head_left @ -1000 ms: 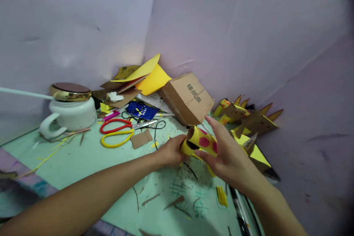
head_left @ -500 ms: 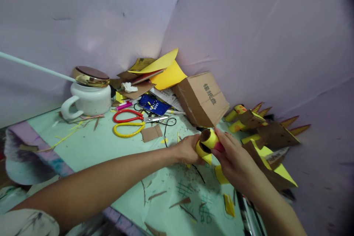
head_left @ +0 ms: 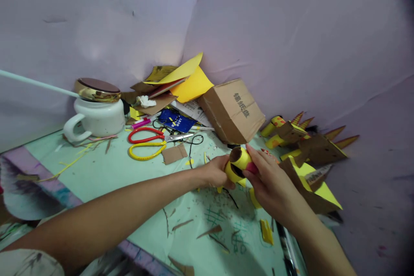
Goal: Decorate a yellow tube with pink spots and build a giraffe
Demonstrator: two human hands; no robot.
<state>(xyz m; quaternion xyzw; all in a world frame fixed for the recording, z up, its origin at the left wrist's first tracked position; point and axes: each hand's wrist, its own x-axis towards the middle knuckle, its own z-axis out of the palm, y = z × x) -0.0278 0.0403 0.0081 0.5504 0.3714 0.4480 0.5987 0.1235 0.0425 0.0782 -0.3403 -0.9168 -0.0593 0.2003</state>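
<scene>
— Yellow paper, spotted in pink, was seen wrapped around a cardboard tube (head_left: 238, 164), which was held just above the green mat (head_left: 106, 172) at centre, near the brown box (head_left: 233, 110). How was it gripped?

— The left hand (head_left: 216, 173) was closed on the tube's lower left end, and the right hand (head_left: 271, 184) was wrapped over its right side, fingers (head_left: 258, 157) laid along the top. The open brown end was turned toward the camera.

— How would such a piece be judged to handle?

— It was judged light and hollow, stiff along its length yet easily crushed across its width; the paper skin could crease or peel. Hold was best taken at the two ends, with gentle pressure.

— What lay around it?

— Red and yellow scissors (head_left: 149, 143) and a white lidded mug (head_left: 95, 114) were noted to the far left, yellow sheets (head_left: 190, 84) at the far corner, and finished spiked figures (head_left: 304, 138) to the right.
</scene>
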